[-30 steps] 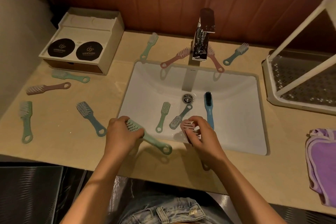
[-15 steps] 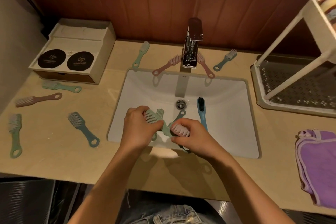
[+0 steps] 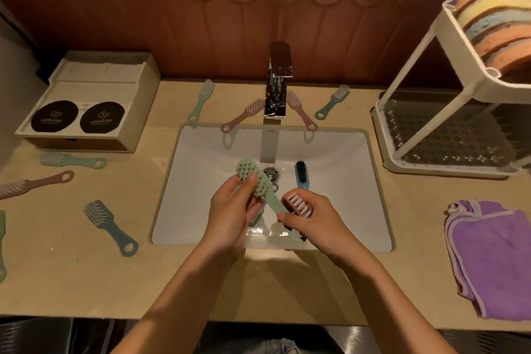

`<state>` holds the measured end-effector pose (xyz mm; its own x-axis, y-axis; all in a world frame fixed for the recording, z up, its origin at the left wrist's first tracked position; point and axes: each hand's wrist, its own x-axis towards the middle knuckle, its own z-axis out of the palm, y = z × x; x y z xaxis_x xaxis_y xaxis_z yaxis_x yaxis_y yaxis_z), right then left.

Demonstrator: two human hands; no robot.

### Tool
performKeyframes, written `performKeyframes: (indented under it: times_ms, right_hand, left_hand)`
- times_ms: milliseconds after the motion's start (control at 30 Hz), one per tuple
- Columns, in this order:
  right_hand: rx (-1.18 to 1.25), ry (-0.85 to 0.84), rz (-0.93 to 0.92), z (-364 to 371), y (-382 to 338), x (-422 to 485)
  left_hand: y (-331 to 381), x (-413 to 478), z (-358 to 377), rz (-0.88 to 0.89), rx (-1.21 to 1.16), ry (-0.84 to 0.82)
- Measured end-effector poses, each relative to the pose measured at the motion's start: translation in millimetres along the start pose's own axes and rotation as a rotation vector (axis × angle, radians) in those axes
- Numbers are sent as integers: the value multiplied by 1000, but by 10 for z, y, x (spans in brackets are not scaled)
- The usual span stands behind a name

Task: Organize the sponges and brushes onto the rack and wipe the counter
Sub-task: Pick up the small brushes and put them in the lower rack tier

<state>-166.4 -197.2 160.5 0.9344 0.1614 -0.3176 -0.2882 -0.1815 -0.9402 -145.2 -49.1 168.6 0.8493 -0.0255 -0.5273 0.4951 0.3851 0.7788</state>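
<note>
Beige counter [image 3: 71,282], strewn with loose brushes [image 3: 110,224] at left and behind the tap [image 3: 277,89]. White sink [image 3: 359,181] in the middle. At right, white rack [image 3: 448,171], sponges [image 3: 494,26] stacked in its top tier. Purple cloth [image 3: 494,256] folded near the front right edge. Over the sink, left hand [image 3: 232,215] curled round a green brush [image 3: 253,178]; right hand [image 3: 319,221] gripping a pink brush [image 3: 297,205], fingertips at the green handle's end. Blue brush [image 3: 301,175] lying in the basin beside the drain.
</note>
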Motion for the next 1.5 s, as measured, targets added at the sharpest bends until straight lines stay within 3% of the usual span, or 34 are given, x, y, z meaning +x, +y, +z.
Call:
performKeyframes:
  times_ms: [200,333,567,800,1000,1133,1500]
  right_hand:
    - [25,154,46,-537,-25,-100]
    - [-383,269,15,-1029,91,-176]
    - [-692,506,-36,-1818,242,-152]
    - [-1150,416,18,-2518,362,163]
    - [-1143,272,165,-2841,384,569]
    - [-952,205,241,-2923,520,744]
    - [-667,143,252,-2989,704,685]
  left_hand:
    - [17,159,302,-83,-86,-62]
    - [-18,257,618,21,72,-71]
    - [-86,379,1139,117,354,-176]
    - [-303,494,1426,153,634,-275]
    - [-425,528,1448,147,622,-217]
    - [-475,560,1432,144,669,-211]
    - [-552,598,1568,53,578,-233]
